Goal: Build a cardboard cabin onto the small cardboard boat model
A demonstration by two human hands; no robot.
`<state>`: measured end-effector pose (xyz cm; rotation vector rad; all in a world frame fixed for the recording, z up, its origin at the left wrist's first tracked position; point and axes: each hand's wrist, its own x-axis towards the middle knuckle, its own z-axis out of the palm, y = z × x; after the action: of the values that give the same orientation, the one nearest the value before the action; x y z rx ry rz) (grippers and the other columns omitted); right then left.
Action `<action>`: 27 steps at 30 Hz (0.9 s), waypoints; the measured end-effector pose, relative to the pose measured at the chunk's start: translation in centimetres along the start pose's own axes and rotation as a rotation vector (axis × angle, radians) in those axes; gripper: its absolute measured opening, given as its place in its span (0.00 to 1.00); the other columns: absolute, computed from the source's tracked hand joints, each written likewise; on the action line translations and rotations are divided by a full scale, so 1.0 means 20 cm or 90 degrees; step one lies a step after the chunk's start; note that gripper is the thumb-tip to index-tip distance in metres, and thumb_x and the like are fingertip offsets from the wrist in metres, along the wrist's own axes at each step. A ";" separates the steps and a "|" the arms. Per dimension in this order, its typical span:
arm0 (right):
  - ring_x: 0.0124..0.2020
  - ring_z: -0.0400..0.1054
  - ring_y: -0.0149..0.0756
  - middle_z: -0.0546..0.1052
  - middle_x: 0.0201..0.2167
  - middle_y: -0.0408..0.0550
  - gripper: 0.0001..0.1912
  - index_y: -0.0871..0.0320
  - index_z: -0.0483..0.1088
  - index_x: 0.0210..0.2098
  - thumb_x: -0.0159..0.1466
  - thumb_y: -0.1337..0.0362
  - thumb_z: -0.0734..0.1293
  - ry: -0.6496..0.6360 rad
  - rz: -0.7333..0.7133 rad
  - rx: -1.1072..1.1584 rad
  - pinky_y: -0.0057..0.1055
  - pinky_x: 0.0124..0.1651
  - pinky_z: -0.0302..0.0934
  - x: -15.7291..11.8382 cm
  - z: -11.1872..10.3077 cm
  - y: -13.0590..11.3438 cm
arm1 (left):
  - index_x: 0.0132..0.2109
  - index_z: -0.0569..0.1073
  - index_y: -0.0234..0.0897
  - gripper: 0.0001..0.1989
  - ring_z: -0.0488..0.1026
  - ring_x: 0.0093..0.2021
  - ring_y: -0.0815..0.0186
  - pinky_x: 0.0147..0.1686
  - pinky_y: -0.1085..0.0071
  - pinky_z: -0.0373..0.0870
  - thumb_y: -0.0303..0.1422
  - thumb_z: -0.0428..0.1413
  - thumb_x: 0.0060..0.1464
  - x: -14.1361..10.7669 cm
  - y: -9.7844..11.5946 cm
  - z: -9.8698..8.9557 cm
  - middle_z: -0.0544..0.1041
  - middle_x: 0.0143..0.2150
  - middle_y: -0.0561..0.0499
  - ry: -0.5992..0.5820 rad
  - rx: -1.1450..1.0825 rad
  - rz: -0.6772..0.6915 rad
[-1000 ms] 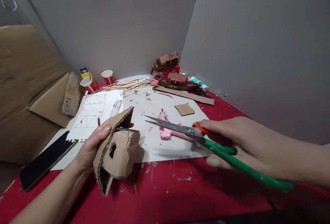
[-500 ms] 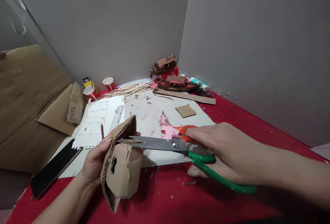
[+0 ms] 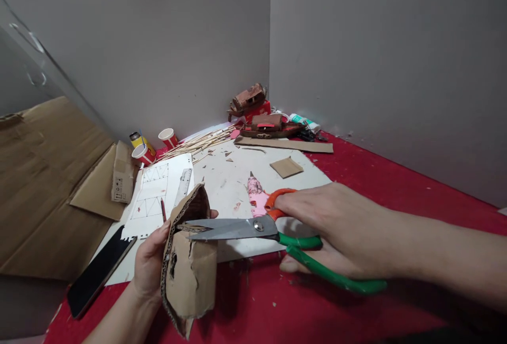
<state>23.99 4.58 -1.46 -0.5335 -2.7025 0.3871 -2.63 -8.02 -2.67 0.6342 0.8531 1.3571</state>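
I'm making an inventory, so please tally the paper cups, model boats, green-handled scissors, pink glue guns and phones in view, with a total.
Paper cups: 2
Model boats: 2
Green-handled scissors: 1
Pink glue guns: 1
Phones: 1
Total: 7

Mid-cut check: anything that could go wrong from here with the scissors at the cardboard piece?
1. The left hand grips the cardboard piece with a fingertip showing close above the blades, so a slip might nick it.
2. The piece's front has a ragged crease or tear; pressure from the scissors could worsen it.
3. The pink glue gun lies near the right hand, which might knock it.
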 end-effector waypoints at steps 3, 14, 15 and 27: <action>0.23 0.65 0.35 0.74 0.26 0.46 0.21 0.56 0.64 0.29 0.59 0.44 0.68 -0.021 0.009 0.020 0.31 0.26 0.51 -0.01 0.00 0.00 | 0.48 0.82 0.38 0.19 0.74 0.56 0.46 0.58 0.53 0.69 0.40 0.56 0.53 0.00 0.00 0.00 0.83 0.47 0.44 0.009 0.010 0.009; 0.22 0.65 0.38 0.74 0.22 0.47 0.19 0.55 0.68 0.30 0.61 0.45 0.65 0.005 -0.011 -0.049 0.34 0.25 0.49 -0.02 0.00 0.01 | 0.56 0.77 0.37 0.25 0.74 0.56 0.42 0.56 0.47 0.69 0.40 0.56 0.52 0.00 -0.01 0.04 0.80 0.53 0.40 0.045 0.001 0.016; 0.21 0.65 0.38 0.73 0.22 0.47 0.17 0.55 0.68 0.30 0.61 0.46 0.65 0.015 -0.013 -0.049 0.34 0.25 0.49 -0.02 0.00 0.01 | 0.55 0.78 0.37 0.24 0.74 0.56 0.42 0.56 0.47 0.68 0.39 0.56 0.52 0.00 -0.01 0.04 0.80 0.53 0.41 0.044 0.004 0.019; 0.18 0.54 0.30 0.65 0.17 0.40 0.22 0.54 0.62 0.26 0.62 0.44 0.65 0.116 -0.028 0.064 0.29 0.23 0.46 -0.02 0.04 0.06 | 0.44 0.82 0.37 0.17 0.79 0.46 0.48 0.45 0.55 0.76 0.40 0.57 0.51 -0.01 0.00 0.00 0.82 0.49 0.42 0.034 -0.010 0.027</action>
<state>24.41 5.28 -2.58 -0.4565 -2.5007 0.4374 -2.72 -8.26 -2.58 0.6089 0.8747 1.4230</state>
